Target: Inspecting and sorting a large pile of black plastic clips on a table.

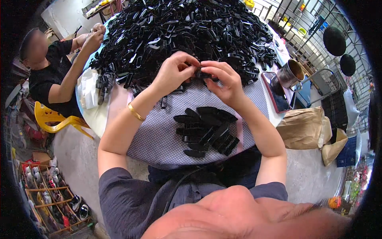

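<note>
Both my hands meet over the round table, in front of a big heap of glossy black plastic pieces (pixel 183 34). My left hand (pixel 172 72) pinches a small black plastic piece (pixel 201 74) between thumb and fingers. On its other side, my right hand (pixel 226 83) grips the same piece with its fingertips. The fingers cover much of it, so its exact kind is hidden. Closer to me, a smaller group of long black pieces (pixel 207 130) lies side by side and overlapping on the patterned tablecloth (pixel 151 137). A gold bangle circles my left wrist.
At the table's right edge are a dark-screened device in a red case (pixel 275 92) and a metal mug (pixel 290 74). Brown paper bags (pixel 304 128) stand beyond. Another person (pixel 49 79) works at the left, by a yellow chair (pixel 59 124). A shoe rack (pixel 47 195) stands lower left.
</note>
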`<state>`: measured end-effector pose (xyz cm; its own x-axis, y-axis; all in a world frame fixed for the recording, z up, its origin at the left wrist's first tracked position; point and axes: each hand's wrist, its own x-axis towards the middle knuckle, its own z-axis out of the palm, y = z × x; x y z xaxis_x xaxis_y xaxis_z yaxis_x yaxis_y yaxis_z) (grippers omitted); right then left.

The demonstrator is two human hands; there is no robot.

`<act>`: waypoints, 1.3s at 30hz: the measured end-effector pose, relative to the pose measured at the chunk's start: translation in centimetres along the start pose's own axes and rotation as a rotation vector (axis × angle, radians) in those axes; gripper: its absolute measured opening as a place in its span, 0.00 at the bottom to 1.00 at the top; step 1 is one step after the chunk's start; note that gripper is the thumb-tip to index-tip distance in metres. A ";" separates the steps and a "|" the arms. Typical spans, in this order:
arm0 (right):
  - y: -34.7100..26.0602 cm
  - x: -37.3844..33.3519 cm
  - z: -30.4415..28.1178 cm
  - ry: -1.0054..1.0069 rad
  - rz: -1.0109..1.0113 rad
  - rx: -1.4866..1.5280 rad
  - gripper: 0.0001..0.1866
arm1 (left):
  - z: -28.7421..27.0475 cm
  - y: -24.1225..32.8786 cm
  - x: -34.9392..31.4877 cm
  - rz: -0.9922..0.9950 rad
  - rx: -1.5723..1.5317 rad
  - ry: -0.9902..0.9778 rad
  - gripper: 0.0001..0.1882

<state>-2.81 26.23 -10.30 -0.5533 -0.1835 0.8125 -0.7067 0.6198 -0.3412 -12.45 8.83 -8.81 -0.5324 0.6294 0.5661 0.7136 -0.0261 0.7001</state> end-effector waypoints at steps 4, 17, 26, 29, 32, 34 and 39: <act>0.0 -0.5 0.2 -0.006 0.133 0.009 0.19 | 0.1 -0.4 -0.3 -0.755 -0.894 -0.134 0.13; -0.3 -0.5 0.1 0.084 0.354 0.192 0.18 | 1.6 0.7 -0.9 -0.254 -0.284 0.005 0.13; -0.9 -0.5 0.3 0.065 0.257 0.011 0.17 | 2.1 0.7 -1.3 -0.387 -0.380 0.078 0.16; -0.8 -0.7 0.5 0.057 0.194 -0.079 0.18 | 2.6 1.5 -1.5 -0.368 -0.483 0.113 0.16; -0.5 -0.9 0.8 0.109 0.307 -0.021 0.18 | 2.6 1.9 -1.3 -0.293 -0.419 0.086 0.15; -0.1 -0.7 0.6 -0.002 0.464 0.105 0.20 | 2.0 1.7 -1.1 -0.286 -0.396 0.025 0.14; -0.5 -1.1 0.8 -0.080 0.472 0.119 0.14 | 1.3 1.2 -1.1 -0.234 -0.390 -0.082 0.12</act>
<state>-2.18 25.53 -11.38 -0.8540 0.0350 0.5191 -0.4138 0.5592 -0.7184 -10.42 9.13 -9.21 -0.6093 0.7124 0.3482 0.3455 -0.1568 0.9252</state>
